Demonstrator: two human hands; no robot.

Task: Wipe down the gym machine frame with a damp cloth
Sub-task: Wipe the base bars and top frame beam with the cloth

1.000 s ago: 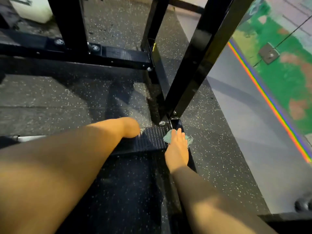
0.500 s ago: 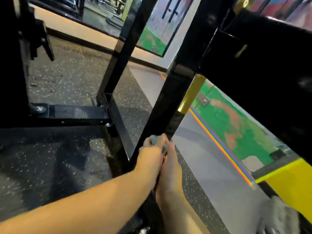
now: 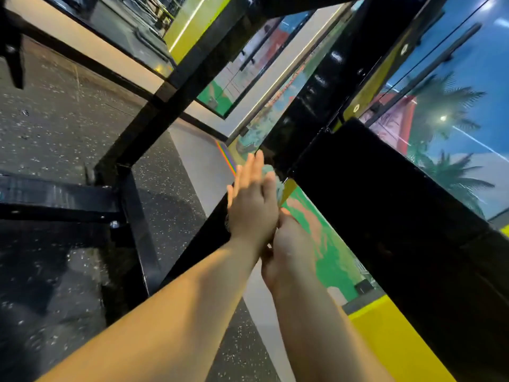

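- The left hand [image 3: 252, 208] is at the centre of the view, fingers straight and close together, pointing toward 12 o'clock.
- Its palm lies flat against the cloth [image 3: 273, 175], clasping nothing.
- The cloth is pale green and crumpled. It sits between that palm and the slanted black post [image 3: 311, 106], and shows only at the hand's 1 o'clock edge.
- The post runs from 7 o'clock up to 1 o'clock, glossy with small glints.
- The right hand [image 3: 289, 252] is at 5 o'clock from the left hand and touches its heel. Its fingers are hidden behind the left hand, so I cannot tell whether they are curled or loose. The thumb may reach the cloth's lower edge.
- A wide black panel [image 3: 385, 216] joins the post at 3 o'clock and fills the right side.
- A black base rail [image 3: 55, 194] lies at 9 o'clock on the speckled dark floor [image 3: 68, 119].
- A green and pink mural [image 3: 333, 260] shows at 4 o'clock between post and panel.
- A rainbow stripe [image 3: 228, 158] sits just at 11 o'clock of the fingertips.
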